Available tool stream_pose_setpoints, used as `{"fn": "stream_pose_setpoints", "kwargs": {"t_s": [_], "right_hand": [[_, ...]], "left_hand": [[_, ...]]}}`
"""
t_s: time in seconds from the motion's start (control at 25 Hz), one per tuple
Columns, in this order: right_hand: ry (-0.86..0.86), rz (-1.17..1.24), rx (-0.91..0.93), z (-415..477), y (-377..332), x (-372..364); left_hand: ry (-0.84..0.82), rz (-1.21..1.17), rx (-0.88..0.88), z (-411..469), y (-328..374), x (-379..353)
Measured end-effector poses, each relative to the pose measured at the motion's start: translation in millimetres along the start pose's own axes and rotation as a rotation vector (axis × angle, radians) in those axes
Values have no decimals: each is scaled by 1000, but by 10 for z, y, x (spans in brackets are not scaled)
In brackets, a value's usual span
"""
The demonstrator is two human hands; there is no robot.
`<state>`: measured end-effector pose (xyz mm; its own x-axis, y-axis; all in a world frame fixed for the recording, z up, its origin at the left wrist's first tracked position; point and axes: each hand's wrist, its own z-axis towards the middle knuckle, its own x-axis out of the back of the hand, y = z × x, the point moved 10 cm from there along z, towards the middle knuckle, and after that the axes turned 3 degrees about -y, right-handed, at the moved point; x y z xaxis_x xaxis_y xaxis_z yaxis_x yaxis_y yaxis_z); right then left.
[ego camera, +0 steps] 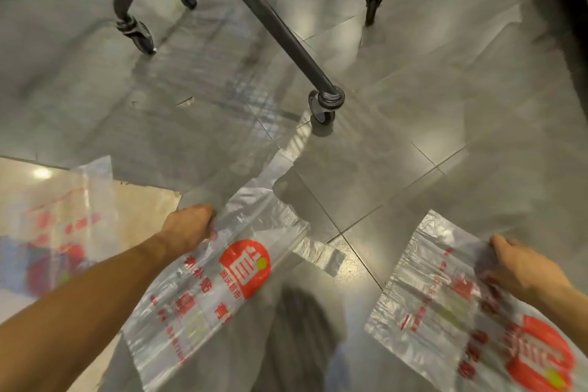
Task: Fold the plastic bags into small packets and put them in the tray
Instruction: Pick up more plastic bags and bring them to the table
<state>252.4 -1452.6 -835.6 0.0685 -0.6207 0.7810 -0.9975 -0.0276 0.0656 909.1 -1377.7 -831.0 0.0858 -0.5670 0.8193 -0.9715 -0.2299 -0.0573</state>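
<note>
Basically, the task looked barely begun; no folded packet was visible anywhere, and the tray was not in view, so nothing could be counted as put away. The left hand [191, 226] had its fingers [208, 216] curled over the upper edge of the centre bag [222, 283], gripping it; that bag hung open and flat, clear film with red print, handle loops trailing up and to the right over the floor [413, 105]. The right hand [521, 267] gripped the top edge of the right bag [439, 312] the same way, fingers closed on the film; that bag was also unfolded, spread low at the right, well apart from the centre bag. A third bag [57, 216] lay flat on a glossy beige surface [143, 200] at the left, touched by neither hand; could not tell whether that surface was a table or a slab; blur was heavy there. My read: three bags at least left to flatten, fold and stow; all the folding remained. Room: grey tiled floor with thin joints and some scuffs; a black tubular cart frame [254, 9] on castors stood ahead, nearest castor [324, 108] just beyond the centre bag's handles; a dark blurred shape at bottom centre, probably the person's leg, not certain.
</note>
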Motion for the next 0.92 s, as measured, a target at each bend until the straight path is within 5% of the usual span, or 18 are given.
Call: {"fn": "stream_pose_setpoints", "kwargs": {"t_s": [0.44,0.92], "right_hand": [[80,-25,88,-400,-147,528],[192,-83,215,-2863,-302,2955]], "left_hand": [[90,-113,-115,-198,214,712],[179,94,-348,-2249,994,3580]]}}
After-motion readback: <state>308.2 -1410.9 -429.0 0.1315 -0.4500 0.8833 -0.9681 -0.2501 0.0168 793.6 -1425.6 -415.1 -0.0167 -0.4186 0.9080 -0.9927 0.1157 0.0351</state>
